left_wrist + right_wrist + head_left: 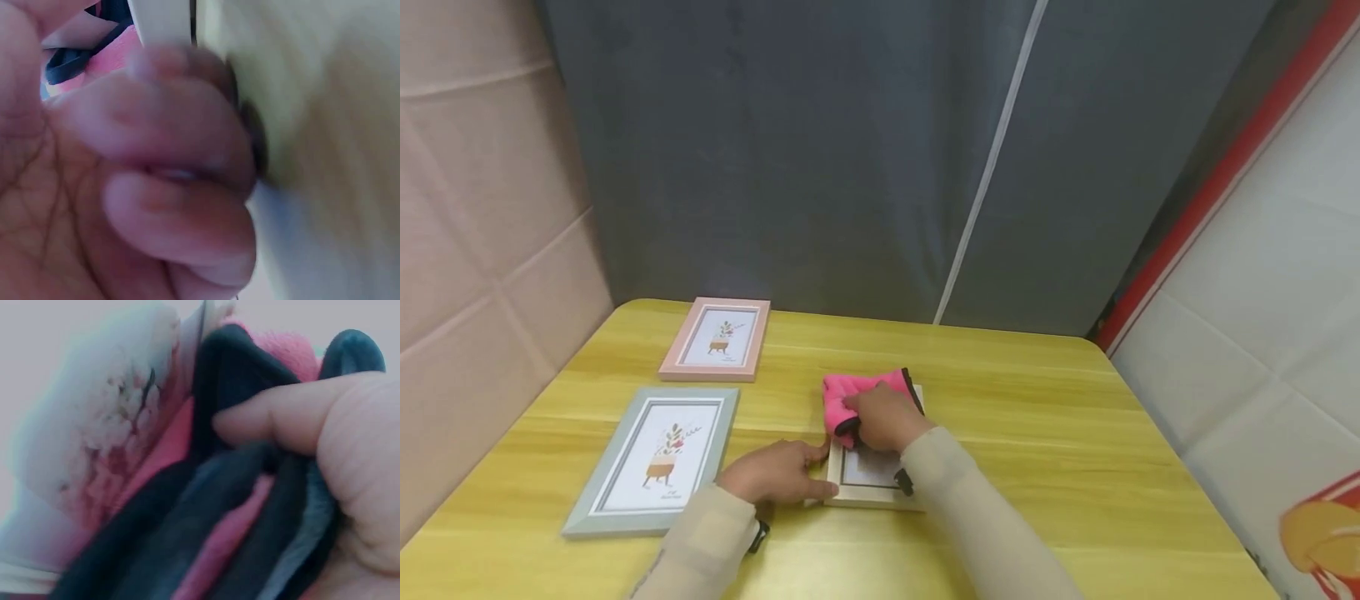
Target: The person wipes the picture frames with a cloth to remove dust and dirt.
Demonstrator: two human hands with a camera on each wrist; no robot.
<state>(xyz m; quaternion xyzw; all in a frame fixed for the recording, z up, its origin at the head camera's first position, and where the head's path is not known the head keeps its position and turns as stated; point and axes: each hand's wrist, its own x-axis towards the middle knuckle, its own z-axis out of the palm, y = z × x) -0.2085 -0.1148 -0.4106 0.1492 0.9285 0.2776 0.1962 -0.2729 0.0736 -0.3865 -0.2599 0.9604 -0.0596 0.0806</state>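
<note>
A small picture frame (pixel 868 497) with a pale cream border lies flat at the front middle of the table. My left hand (pixel 778 473) holds this frame at its left edge, thumb near the lower corner and index finger farther up. The left wrist view shows the other fingers curled beside the table surface. My right hand (pixel 886 417) grips a folded pink cloth (pixel 844 390) with black edging, pressed on the upper part of the frame. The right wrist view shows the thumb against the black edging (pixel 209 394), beside the frame's printed picture (pixel 119 425). Cloth and hand cover much of the frame.
Left on the wooden table (pixel 1037 450) lie a pink picture frame (pixel 748 337) at the back and a larger grey-green one (pixel 613 450) nearer, beside my left forearm. A dark curtain (pixel 805 167) hangs behind the table. Pale coverings stand at both sides.
</note>
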